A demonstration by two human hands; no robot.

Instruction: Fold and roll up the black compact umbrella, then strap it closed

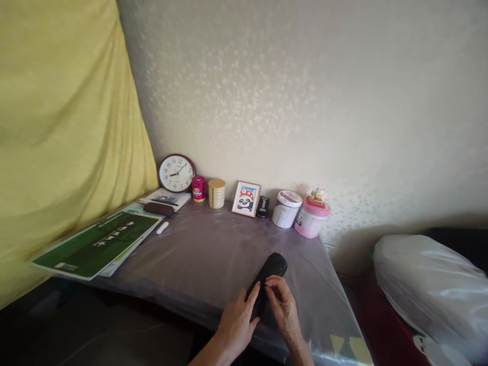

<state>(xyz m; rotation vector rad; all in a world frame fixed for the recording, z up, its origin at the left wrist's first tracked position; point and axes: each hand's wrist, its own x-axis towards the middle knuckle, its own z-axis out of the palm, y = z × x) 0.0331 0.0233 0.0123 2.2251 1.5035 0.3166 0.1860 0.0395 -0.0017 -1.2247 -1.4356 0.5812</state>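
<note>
A long black bundle, by its shape a folded umbrella (273, 264), lies slantwise over the front part of the table, its thick rounded end pointing away from me. My left hand (238, 317) grips its lower part from the left, thumb and fingers around it. At its right side, my right hand (283, 305) is closed in a pinch against the black cloth near the middle. What sits between those fingertips is too small to make out. The umbrella's near end is partly hidden by my left hand.
Along the wall stand a clock (176, 173), a pink tin (199, 189), a yellow-lidded can (216, 194), a framed panda picture (246, 199), a black stapler-like object (263, 207) and two tubs (286, 211). A green booklet (110, 244) overhangs the left edge. White plastic (430, 279) bulges at right.
</note>
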